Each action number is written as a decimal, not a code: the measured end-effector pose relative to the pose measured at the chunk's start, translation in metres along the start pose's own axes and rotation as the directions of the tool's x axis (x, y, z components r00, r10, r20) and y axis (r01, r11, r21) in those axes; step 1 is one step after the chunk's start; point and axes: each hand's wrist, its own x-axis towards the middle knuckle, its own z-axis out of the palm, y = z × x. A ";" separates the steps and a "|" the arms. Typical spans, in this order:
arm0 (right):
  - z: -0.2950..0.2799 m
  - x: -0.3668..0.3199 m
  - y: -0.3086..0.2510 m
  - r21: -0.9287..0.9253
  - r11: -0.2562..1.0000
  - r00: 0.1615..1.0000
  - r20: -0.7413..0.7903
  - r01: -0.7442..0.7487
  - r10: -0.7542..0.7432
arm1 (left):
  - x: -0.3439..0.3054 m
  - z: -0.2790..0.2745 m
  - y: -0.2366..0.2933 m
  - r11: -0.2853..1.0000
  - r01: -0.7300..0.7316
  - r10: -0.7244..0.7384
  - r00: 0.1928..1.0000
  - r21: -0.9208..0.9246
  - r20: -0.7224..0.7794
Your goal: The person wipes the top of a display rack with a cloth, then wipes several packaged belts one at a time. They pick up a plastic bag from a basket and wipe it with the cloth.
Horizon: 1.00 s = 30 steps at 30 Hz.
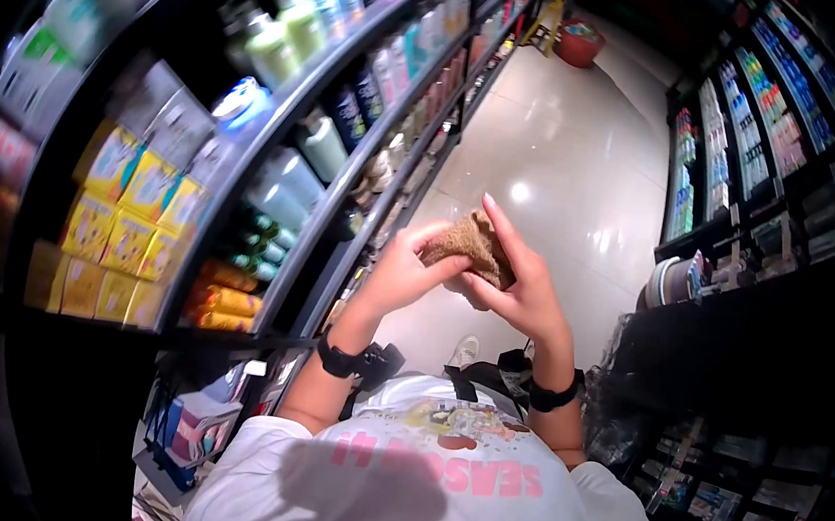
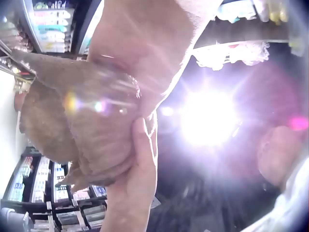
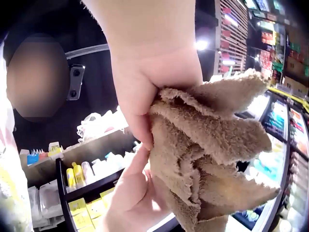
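A brown, fluffy cloth (image 1: 469, 243), bunched into folds, is held between both hands in front of the chest. My left hand (image 1: 409, 268) grips its left side, the thumb lying across the front. On the other side my right hand (image 1: 530, 283) pinches it with the thumb, while one finger stretches up along the edge. In the right wrist view, loose flaps of the cloth (image 3: 207, 154) spread away from the right hand (image 3: 145, 82), and the two thumbs come close together. The left wrist view is washed out by glare, with the cloth (image 2: 101, 121) between the hands.
Tall shelves (image 1: 297, 98) of bottles and yellow boxes (image 1: 128, 243) run along the left. A tiled floor aisle (image 1: 548, 153) leads forward to a red tub (image 1: 579, 45). More stocked racks (image 1: 754, 102) line the right, with a striped round item (image 1: 672, 283) nearer.
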 end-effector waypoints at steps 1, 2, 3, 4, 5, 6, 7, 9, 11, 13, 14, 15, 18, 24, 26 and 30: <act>-0.020 -0.001 -0.001 0.018 0.998 0.996 -0.061 -0.066 0.067 | 0.021 0.017 0.003 0.991 -0.110 0.107 0.993 -0.073 -0.045; -0.038 -0.002 0.001 0.040 0.991 0.983 -0.122 -0.131 0.135 | 0.046 0.031 -0.007 0.938 -0.319 0.308 0.947 -0.139 -0.091; -0.054 -0.004 0.012 0.045 0.994 0.968 -0.228 -0.099 0.107 | 0.062 0.042 -0.006 0.931 -0.305 0.285 0.951 -0.202 -0.123; -0.071 -0.005 0.023 0.048 0.994 0.950 -0.294 -0.094 0.103 | 0.078 0.053 -0.003 0.920 -0.288 0.255 0.955 -0.264 -0.153; -0.089 -0.008 0.027 0.157 0.975 0.940 -0.279 -0.160 0.199 | 0.094 0.065 -0.001 0.906 -0.273 0.230 0.959 -0.322 -0.164; -0.106 -0.011 0.029 0.265 0.938 0.923 -0.252 -0.225 0.292 | 0.110 0.073 -0.003 0.892 -0.297 0.258 0.953 -0.339 -0.158; -0.124 -0.014 0.031 0.297 0.900 0.912 -0.163 -0.319 0.377 | 0.126 0.078 -0.003 0.914 -0.280 0.256 0.959 -0.293 -0.119; -0.151 -0.019 0.044 0.333 0.874 0.885 -0.183 -0.353 0.427 | 0.154 0.095 0.005 0.945 -0.182 0.173 0.983 -0.272 -0.059; -0.173 -0.016 0.062 0.375 0.894 0.903 -0.246 -0.247 0.353 | 0.191 0.108 -0.012 0.963 -0.268 0.263 0.958 -0.024 -0.118; -0.192 -0.008 0.078 0.500 0.831 0.851 -0.301 -0.244 0.431 | 0.216 0.128 -0.014 0.762 -0.344 0.517 0.834 0.548 -0.195; -0.200 -0.003 0.087 0.613 0.757 0.798 -0.328 -0.227 0.505 | 0.226 0.132 -0.018 0.745 -0.315 0.487 0.859 0.588 -0.156; -0.207 0.001 0.099 0.619 0.752 0.771 -0.358 -0.227 0.527 | 0.235 0.137 -0.024 0.858 -0.295 0.352 0.934 0.421 -0.064; -0.231 0.021 0.125 0.569 0.795 0.737 -0.443 -0.209 0.511 | 0.273 0.156 -0.026 0.990 -0.126 0.107 0.958 0.056 0.268; -0.318 0.079 0.174 0.576 0.783 0.808 -0.333 -0.233 0.486 | 0.393 0.161 -0.031 0.962 -0.247 0.209 0.942 0.119 0.263; -0.348 0.107 0.192 0.595 0.757 0.766 -0.342 -0.272 0.544 | 0.445 0.154 -0.042 0.992 -0.022 0.055 0.960 -0.121 0.274; -0.418 0.158 0.219 0.552 0.800 0.755 -0.414 -0.236 0.508 | 0.551 0.134 -0.049 0.975 0.021 0.012 0.989 -0.220 0.149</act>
